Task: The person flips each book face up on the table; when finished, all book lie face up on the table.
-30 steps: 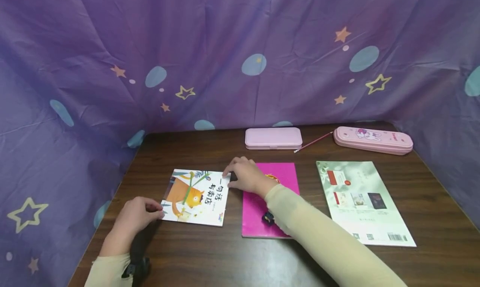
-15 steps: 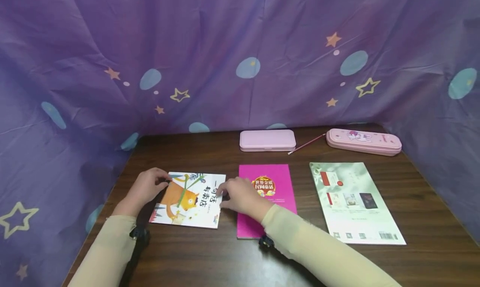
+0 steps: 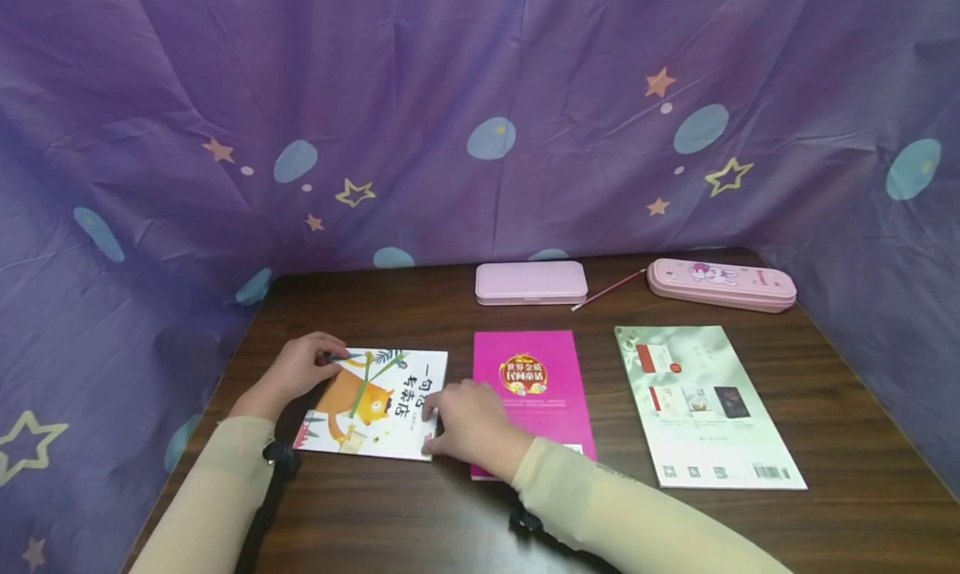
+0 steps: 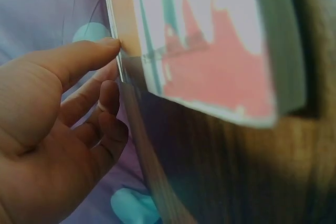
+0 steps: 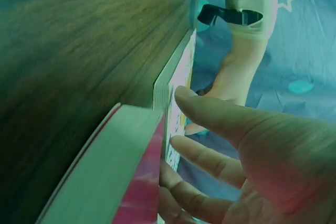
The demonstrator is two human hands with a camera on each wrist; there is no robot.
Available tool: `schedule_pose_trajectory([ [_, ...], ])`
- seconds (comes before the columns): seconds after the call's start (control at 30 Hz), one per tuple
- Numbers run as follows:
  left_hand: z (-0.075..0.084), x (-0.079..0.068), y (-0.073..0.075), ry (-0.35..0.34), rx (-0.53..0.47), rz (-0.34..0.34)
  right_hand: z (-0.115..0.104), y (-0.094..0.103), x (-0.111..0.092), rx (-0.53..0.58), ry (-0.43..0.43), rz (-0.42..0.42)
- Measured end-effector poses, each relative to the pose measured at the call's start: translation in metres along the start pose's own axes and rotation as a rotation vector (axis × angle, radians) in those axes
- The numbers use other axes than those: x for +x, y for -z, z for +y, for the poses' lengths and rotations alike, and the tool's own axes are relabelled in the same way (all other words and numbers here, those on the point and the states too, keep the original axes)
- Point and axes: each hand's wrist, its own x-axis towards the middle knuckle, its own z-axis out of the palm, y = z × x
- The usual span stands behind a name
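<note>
A white picture book (image 3: 360,395) with an orange bear on its cover lies flat on the wooden table. My left hand (image 3: 300,367) is at its upper left corner; in the left wrist view the thumb (image 4: 94,53) touches the book's edge, with the other fingers loosely bent. At the right edge is my right hand (image 3: 472,420), its thumb tip (image 5: 186,98) against the cover and its fingers extended. Part of that hand lies over the left side of a magenta book (image 3: 536,428).
A pale green book (image 3: 712,432) lies to the right. Along the back are a plain pink pencil case (image 3: 531,281), a red pencil (image 3: 611,289) and a pink case with a rabbit picture (image 3: 720,282). A purple curtain (image 3: 420,124) surrounds the table (image 3: 375,516).
My left hand has moved from the book's lower left corner up to its upper left corner. My right hand has slid down along the right edge. The book has shifted slightly left and nearer.
</note>
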Motion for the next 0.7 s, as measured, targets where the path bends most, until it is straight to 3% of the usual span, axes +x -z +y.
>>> schedule_pose_trajectory([
  [0.4, -0.004, -0.004, -0.003, 0.055, -0.044, 0.001, -0.006, -0.004, 0.002, -0.123, 0.000, 0.041],
  [0.7, -0.003, -0.013, 0.002, 0.056, -0.002, 0.003, 0.001, 0.000, 0.006, -0.101, -0.009, 0.016],
])
